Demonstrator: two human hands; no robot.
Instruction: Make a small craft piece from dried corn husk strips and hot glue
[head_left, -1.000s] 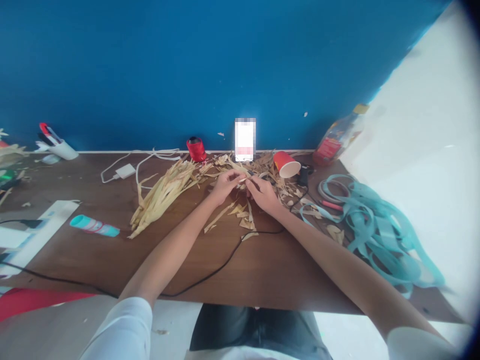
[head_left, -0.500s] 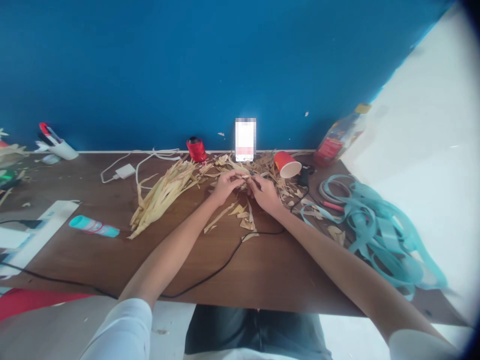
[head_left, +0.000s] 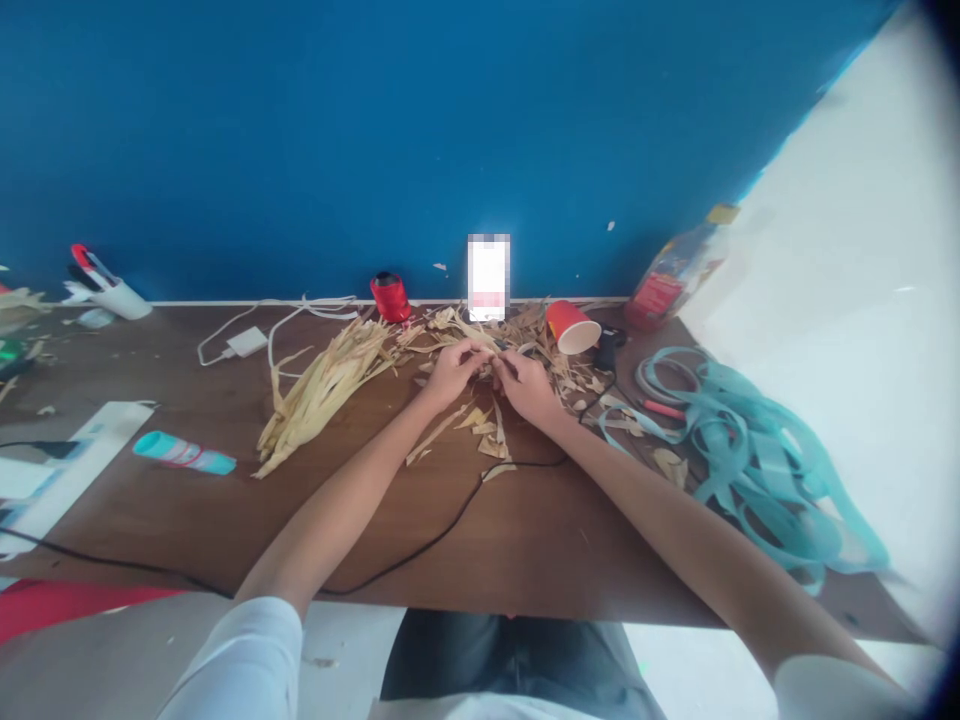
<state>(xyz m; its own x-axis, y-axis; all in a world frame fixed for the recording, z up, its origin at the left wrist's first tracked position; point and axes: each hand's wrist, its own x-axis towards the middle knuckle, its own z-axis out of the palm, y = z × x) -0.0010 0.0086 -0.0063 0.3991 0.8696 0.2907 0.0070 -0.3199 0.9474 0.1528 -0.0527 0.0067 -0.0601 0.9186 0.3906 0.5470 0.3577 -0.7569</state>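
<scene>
Brown wood makes the desk (head_left: 525, 540); on its far middle, in front of an upright phone (head_left: 488, 280), the left hand (head_left: 454, 370) and the right hand (head_left: 529, 385) meet over a small pale piece (head_left: 490, 352), which looks like dry husk.

As for progress, the work on this piece seems under way and not finished, since it is between the fingers; the scraps (head_left: 487, 440) spread around and below the hands suggest that some husk is already torn or trimmed; the bundle (head_left: 326, 395) to the left, its long leaves lying together, looks largely unused; no finished item can be made out near the hands, and how much is left I cannot tell.

Both grips are nearly closed; the left one pinches the piece between thumb and fingertips, and the right one pinches at its right end, with the fingers of the two hands almost touching; the piece is mostly hidden, so its shape is unclear.

Just right of the phone a red cup (head_left: 566, 325) lies tipped, its mouth facing near and right; farther right lies a loose heap of blue-green ribbon (head_left: 765, 470); a red roll (head_left: 391, 298) sits at the far edge, beyond the bundle.
</scene>
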